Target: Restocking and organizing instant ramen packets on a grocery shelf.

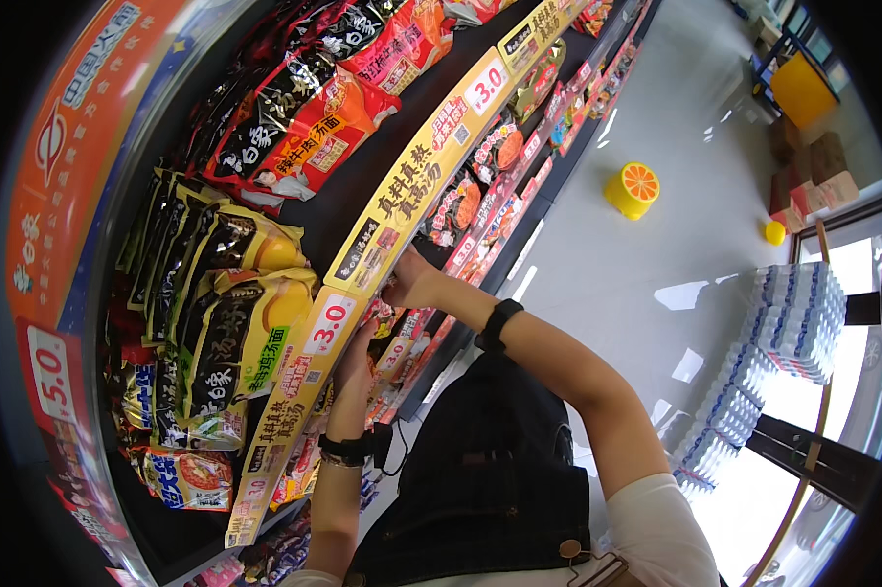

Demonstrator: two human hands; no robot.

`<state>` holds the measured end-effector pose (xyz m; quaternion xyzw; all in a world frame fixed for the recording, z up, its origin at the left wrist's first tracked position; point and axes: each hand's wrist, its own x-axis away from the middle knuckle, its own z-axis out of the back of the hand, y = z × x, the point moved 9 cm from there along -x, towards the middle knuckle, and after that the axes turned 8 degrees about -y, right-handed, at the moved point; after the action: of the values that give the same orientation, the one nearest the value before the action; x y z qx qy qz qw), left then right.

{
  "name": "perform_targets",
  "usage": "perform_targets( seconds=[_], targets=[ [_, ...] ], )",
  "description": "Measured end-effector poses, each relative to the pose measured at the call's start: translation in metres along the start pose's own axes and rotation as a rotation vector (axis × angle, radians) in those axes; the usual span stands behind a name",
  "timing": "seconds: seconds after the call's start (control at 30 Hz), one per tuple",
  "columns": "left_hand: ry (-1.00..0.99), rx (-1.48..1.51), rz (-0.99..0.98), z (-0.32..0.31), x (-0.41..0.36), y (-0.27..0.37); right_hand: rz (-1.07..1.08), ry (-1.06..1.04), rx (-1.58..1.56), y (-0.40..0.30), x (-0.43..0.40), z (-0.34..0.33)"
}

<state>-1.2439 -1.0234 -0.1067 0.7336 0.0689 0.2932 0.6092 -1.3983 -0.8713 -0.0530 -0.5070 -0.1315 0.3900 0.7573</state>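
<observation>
My left hand [356, 359] reaches under the yellow shelf-edge strip [389, 209], its fingertips hidden behind it. Just beyond, my right hand [413, 282] also goes in below that strip, and its fingers are mostly out of sight. Whether either hand holds anything cannot be seen. On the shelf above my hands stand black-and-yellow instant noodle packs [243, 334] in an upright row. Red-and-black instant noodle packs [294, 139] lean farther along the same shelf. Dark round noodle packages [459, 209] sit on the lower tier, near my right hand.
An orange shelf strip [70, 147] curves along the upper left. On the grey floor [595, 242] stands a yellow stool [631, 192] with an orange-slice top. Stacked bottled-water packs [800, 315] line the window side, with cardboard boxes [815, 180] and a yellow-panelled cart [804, 88] farther off.
</observation>
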Motion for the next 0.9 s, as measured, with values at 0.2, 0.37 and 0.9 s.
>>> perform_targets(
  seconds=[0.2, 0.37, 0.9],
  targets=[
    [0.066, -0.038, 0.018, -0.010, 0.004, -0.003, -0.111, -0.197, -0.034, 0.057, -0.003, -0.046],
    [0.068, -0.581, -0.057, 0.002, 0.016, 0.016, -0.303, -0.398, -0.051, 0.049, 0.005, -0.047],
    [-0.030, -1.591, -0.013, -0.089, 0.002, 0.027, -0.028, -0.325, -0.005, 0.095, -0.025, -0.075]
  ],
)
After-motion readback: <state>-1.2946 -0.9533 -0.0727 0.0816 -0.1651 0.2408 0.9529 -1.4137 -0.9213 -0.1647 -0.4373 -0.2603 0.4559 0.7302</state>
